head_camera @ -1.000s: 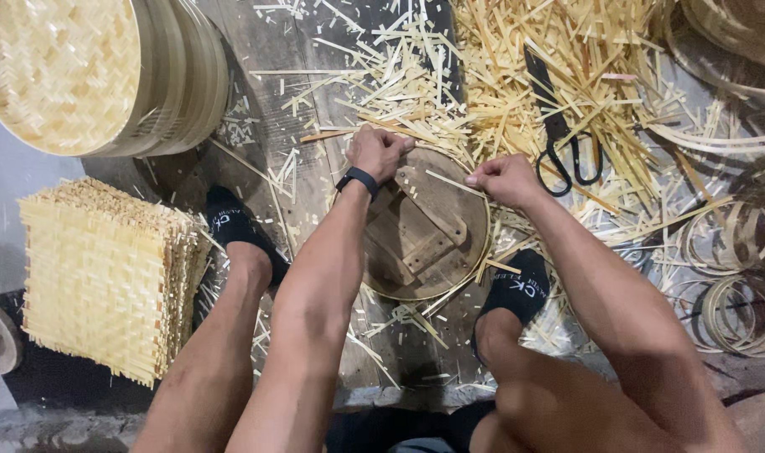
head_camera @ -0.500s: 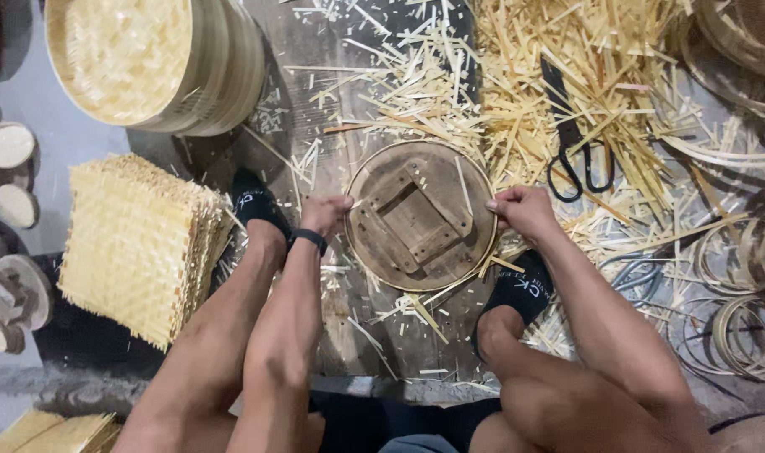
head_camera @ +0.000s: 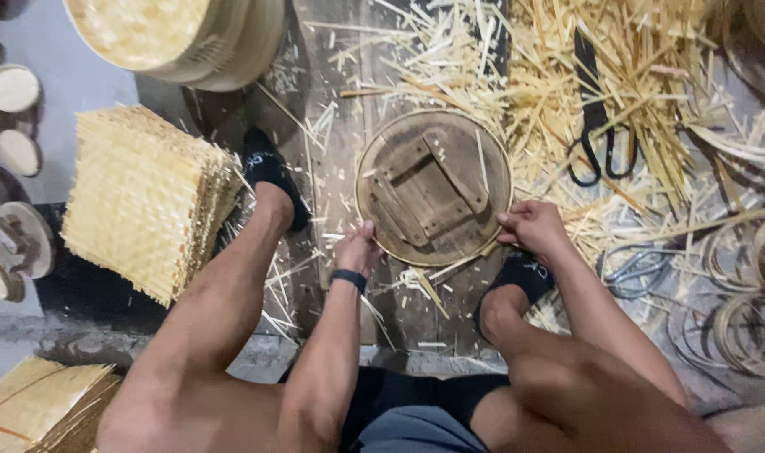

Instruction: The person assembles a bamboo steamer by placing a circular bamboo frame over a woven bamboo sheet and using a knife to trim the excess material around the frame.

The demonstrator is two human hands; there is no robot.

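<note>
Both hands have dropped to the near rim since the earlier frames, and from the head view I now see the left hand (head_camera: 359, 249) resting fingertips on the lower-left edge of the round wooden form (head_camera: 433, 186) at centre frame, while the right hand (head_camera: 531, 226) pinches its lower-right edge, fingers closed on the rim band. I judge the thin band could slip or splinter under that pinch, and the loose bamboo splints (head_camera: 567, 92) and black shears (head_camera: 599, 126) just beside it upper right could snag fingers.
</note>
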